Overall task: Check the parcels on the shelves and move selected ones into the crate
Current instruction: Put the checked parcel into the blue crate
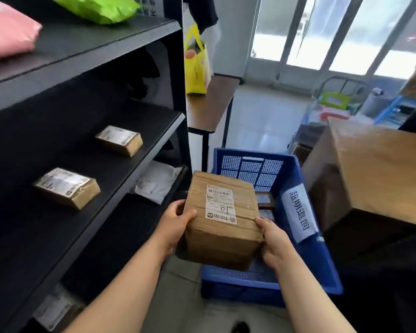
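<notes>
Plainly, the blue crate [310, 227] fills lower centre-right of the frame; over its near left corner I hold the taped cardboard parcel [222, 222], stiff, probably moderately heavy, my left hand [175, 224] and right hand [274, 241] clamping opposite sides.

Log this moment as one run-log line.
left hand + right hand: holding box | over blue crate | not yet released

Strong daylight comes through the glass doors [341, 37] at the back and is overexposed there. The black shelves [87, 145] stay dim, edges bend, and details look soft.
</notes>
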Available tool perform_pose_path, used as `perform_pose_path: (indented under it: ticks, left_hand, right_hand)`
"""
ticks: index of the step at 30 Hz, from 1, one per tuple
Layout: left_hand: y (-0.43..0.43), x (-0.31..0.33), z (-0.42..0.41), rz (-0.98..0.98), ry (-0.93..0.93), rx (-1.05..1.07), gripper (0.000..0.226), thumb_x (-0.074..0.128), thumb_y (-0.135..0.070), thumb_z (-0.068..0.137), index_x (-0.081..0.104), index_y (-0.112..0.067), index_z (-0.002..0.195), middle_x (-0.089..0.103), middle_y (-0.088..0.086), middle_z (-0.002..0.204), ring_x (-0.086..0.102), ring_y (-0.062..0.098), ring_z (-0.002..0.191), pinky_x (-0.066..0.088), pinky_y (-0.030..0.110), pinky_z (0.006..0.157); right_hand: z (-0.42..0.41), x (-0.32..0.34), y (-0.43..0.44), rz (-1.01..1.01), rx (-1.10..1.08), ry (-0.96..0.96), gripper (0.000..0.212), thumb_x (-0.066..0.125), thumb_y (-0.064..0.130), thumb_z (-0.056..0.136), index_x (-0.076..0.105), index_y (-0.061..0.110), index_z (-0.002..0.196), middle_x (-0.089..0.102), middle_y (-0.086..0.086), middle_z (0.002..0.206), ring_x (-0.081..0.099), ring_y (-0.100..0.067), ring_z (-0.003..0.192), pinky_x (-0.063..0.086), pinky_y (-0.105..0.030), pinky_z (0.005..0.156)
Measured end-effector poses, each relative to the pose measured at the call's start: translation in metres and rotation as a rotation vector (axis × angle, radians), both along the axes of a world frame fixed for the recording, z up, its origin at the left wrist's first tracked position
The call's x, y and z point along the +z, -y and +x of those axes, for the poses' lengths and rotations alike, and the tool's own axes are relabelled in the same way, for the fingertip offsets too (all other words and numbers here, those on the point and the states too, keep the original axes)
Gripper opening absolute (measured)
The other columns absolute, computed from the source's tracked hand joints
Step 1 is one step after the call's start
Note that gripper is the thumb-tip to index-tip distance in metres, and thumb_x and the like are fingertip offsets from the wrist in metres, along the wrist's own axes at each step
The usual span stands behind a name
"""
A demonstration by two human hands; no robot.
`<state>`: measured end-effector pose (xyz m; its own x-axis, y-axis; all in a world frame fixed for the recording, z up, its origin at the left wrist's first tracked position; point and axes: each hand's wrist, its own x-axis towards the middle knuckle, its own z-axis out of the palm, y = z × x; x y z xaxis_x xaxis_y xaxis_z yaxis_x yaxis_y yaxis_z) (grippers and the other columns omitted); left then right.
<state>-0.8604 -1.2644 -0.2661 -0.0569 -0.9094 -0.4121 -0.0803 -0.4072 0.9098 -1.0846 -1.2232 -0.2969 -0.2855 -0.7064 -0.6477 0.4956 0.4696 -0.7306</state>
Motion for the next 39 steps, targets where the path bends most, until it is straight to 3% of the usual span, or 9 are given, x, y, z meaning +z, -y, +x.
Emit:
perform_pose_path:
  ticks: [4, 8, 14, 20, 27, 29, 32, 34, 39]
  left_hand:
    - [0.050, -0.021, -0.069, 0.033, 0.068, -0.073, 0.038, 0.060, -0.016, 0.092, 0.050, -0.010, 0.128, 0.060, 0.006, 0.119, 0.057, 0.019, 0.105, 0.045, 0.027, 0.081]
    - [0.095, -0.049, -0.128, 0.073, 0.128, -0.116, 0.030, 0.060, -0.011, 0.092, 0.053, -0.007, 0.120, 0.061, 0.006, 0.110, 0.057, 0.017, 0.097, 0.044, 0.023, 0.074]
    - [0.156, -0.115, -0.184, 0.181, 0.211, -0.227, 0.031, 0.065, -0.013, 0.089, 0.055, -0.006, 0.118, 0.063, 0.012, 0.118, 0.060, 0.023, 0.105, 0.047, 0.031, 0.087]
    - [0.206, -0.182, -0.223, 0.275, 0.253, -0.357, 0.032, 0.062, -0.013, 0.091, 0.057, -0.007, 0.122, 0.063, 0.008, 0.118, 0.059, 0.016, 0.096, 0.045, 0.019, 0.065]
    - [0.256, -0.285, -0.274, 0.310, 0.318, -0.642, 0.030, 0.058, -0.011, 0.093, 0.060, -0.008, 0.123, 0.064, 0.005, 0.119, 0.059, 0.006, 0.087, 0.043, 0.011, 0.061]
    - [0.263, -0.316, -0.288, 0.308, 0.324, -0.712, 0.030, 0.060, -0.013, 0.093, 0.060, -0.011, 0.123, 0.064, 0.004, 0.117, 0.059, 0.008, 0.090, 0.044, 0.012, 0.067]
    - [0.266, -0.369, -0.310, 0.272, 0.380, -0.798, 0.033, 0.067, -0.019, 0.088, 0.063, -0.012, 0.120, 0.067, 0.006, 0.114, 0.060, 0.013, 0.096, 0.045, 0.022, 0.080]
    - [0.259, -0.401, -0.325, 0.260, 0.407, -0.854, 0.031, 0.067, -0.018, 0.087, 0.064, -0.012, 0.117, 0.067, 0.004, 0.112, 0.061, 0.014, 0.097, 0.046, 0.025, 0.083]
    - [0.234, -0.474, -0.355, 0.279, 0.414, -1.007, 0.028, 0.064, -0.010, 0.089, 0.064, -0.013, 0.117, 0.067, 0.002, 0.110, 0.061, 0.016, 0.101, 0.048, 0.029, 0.090]
  right_hand:
    - [-0.061, -0.027, 0.030, 0.056, -0.081, 0.031, 0.028, 0.054, 0.016, 0.096, 0.058, 0.012, 0.123, 0.069, -0.013, 0.108, 0.066, -0.028, 0.093, 0.056, -0.045, 0.078]
    - [-0.109, -0.055, 0.058, 0.129, -0.157, 0.088, 0.030, 0.052, 0.012, 0.097, 0.057, 0.011, 0.126, 0.070, -0.013, 0.105, 0.067, -0.027, 0.088, 0.053, -0.036, 0.063]
    - [-0.155, -0.111, 0.091, 0.234, -0.254, 0.128, 0.030, 0.051, 0.009, 0.097, 0.055, 0.008, 0.127, 0.069, -0.014, 0.100, 0.067, -0.026, 0.085, 0.052, -0.035, 0.062]
    - [-0.174, -0.169, 0.112, 0.292, -0.376, 0.154, 0.019, 0.048, 0.006, 0.098, 0.061, 0.011, 0.110, 0.070, -0.010, 0.091, 0.066, -0.022, 0.080, 0.050, -0.033, 0.063]
    - [-0.177, -0.273, 0.120, 0.383, -0.639, 0.176, 0.022, 0.045, 0.000, 0.097, 0.066, 0.008, 0.098, 0.071, -0.013, 0.093, 0.067, -0.026, 0.083, 0.054, -0.037, 0.074]
    - [-0.176, -0.303, 0.116, 0.421, -0.708, 0.188, 0.023, 0.047, -0.003, 0.095, 0.066, 0.009, 0.095, 0.072, -0.013, 0.091, 0.067, -0.026, 0.081, 0.055, -0.036, 0.070]
    - [-0.177, -0.348, 0.106, 0.465, -0.803, 0.180, 0.023, 0.051, -0.005, 0.091, 0.069, 0.009, 0.092, 0.073, -0.014, 0.094, 0.068, -0.029, 0.088, 0.055, -0.045, 0.086]
    - [-0.178, -0.374, 0.095, 0.494, -0.859, 0.161, 0.023, 0.052, -0.008, 0.088, 0.069, 0.007, 0.089, 0.073, -0.015, 0.093, 0.068, -0.029, 0.087, 0.052, -0.044, 0.092]
    - [-0.180, -0.440, 0.064, 0.572, -1.005, 0.149, 0.029, 0.047, -0.012, 0.087, 0.068, 0.008, 0.089, 0.072, -0.013, 0.094, 0.066, -0.025, 0.079, 0.056, -0.034, 0.073]
